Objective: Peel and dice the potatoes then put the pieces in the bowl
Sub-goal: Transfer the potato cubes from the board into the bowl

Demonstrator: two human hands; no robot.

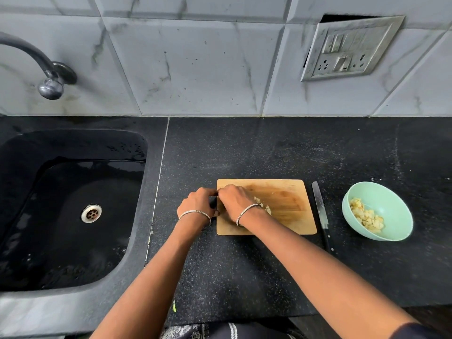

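Observation:
A wooden cutting board (288, 223) lies on the black counter. My left hand (197, 205) is at the board's left edge, with fingers at the far left corner and the thumb against the edge, gripping it. My right hand (236, 200) is knuckles up over the left part of the board, fingers bent down; what lies under them is hidden. A few diced potato pieces (264, 207) show on the board just right of my right wrist. A mint green bowl (396, 211) at the right holds several diced potato pieces (367, 217).
A knife (321, 211) lies on the counter between board and bowl, blade pointing away from me. A black sink (73, 216) with a steel drain is on the left under a tap (49, 79). A tiled wall with a switch plate (347, 50) stands behind.

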